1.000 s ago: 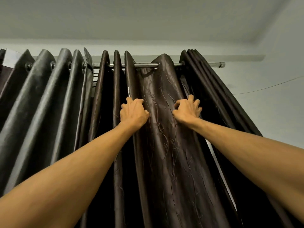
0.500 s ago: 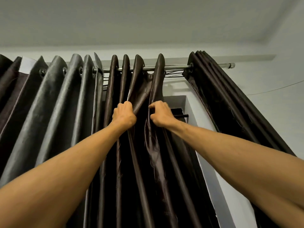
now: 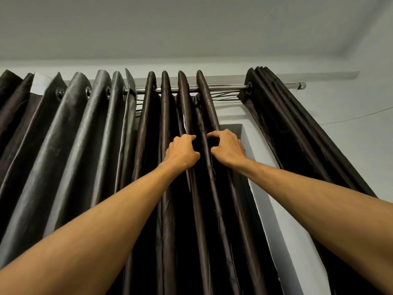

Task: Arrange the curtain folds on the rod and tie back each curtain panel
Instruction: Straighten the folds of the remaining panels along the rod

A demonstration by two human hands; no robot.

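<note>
Gripping adjacent folds of middle curtain panel (image 3: 200,209) with left hand (image 3: 182,152) and right hand (image 3: 227,150), fingers curled round cloth. Hung from rod (image 3: 225,87) at 12 o'clock, axis 9-to-3, folds running 12-to-6. Nearer to bare rod stretch at 1 o'clock: right hand.

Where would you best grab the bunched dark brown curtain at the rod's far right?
Probably high up, just under the silver metal rod, coming from its exposed left edge: the bunched dark brown curtain has its folds stacked tightly there, fanning out lower down.
</note>
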